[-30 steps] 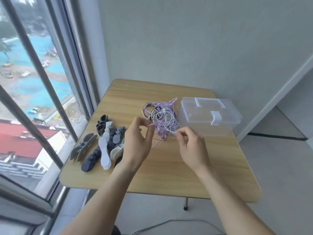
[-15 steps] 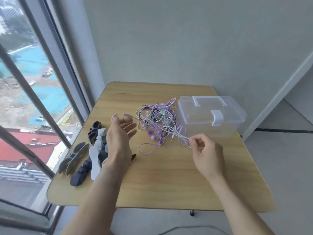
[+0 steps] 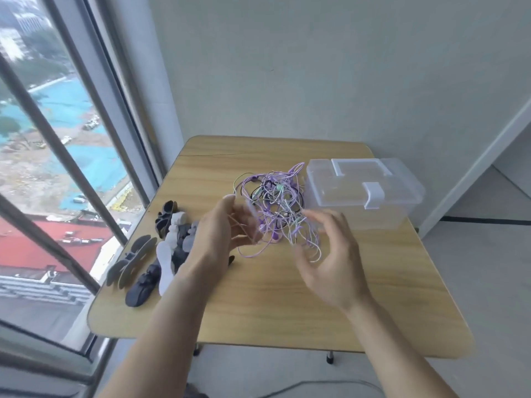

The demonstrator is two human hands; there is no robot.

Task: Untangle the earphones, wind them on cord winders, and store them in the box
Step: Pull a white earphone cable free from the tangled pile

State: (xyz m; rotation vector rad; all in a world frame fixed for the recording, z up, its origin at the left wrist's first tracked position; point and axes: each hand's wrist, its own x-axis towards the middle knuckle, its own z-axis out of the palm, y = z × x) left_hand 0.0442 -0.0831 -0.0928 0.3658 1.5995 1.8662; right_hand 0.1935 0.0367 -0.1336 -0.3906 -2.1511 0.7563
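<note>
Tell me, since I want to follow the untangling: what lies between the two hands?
In the head view, the lower part of the tangled earphones hangs between the left hand and the right hand, with loose purple and white loops over the table.

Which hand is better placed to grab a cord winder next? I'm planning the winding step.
Left, probably. The left hand hovers right beside the cord winders; the right hand sits across the earphones, nearer the box.

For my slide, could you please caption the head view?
Both hands work at tangled earphones beside a closed box.
</note>
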